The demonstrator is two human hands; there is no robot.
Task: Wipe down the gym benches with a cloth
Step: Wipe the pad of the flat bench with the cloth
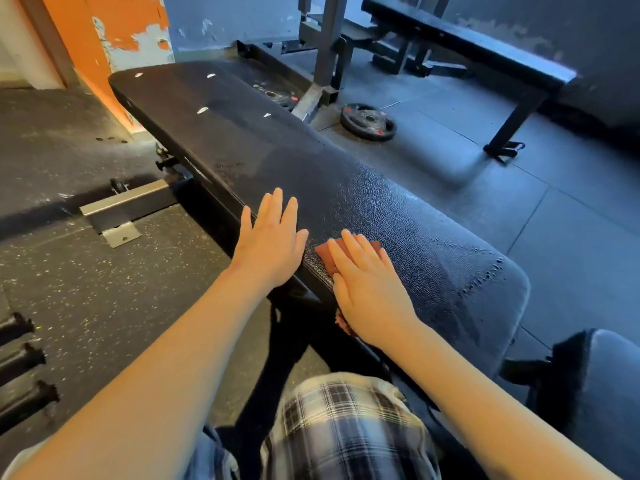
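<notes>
While the head view looks down the counter (242,143), the right hand (370,292) lies flat, fingers straight, pressing the cloth (325,259) onto its near left edge. The left hand (273,244) rests flat and empty just beside it, on the same edge. Around the hands the pad shines wet with droplets, so this end seems treated, though glare makes that uncertain. Farther along it looks dull, with white flecks (202,110). I judge most of its length is left, and the far bench (467,39) too.
</notes>
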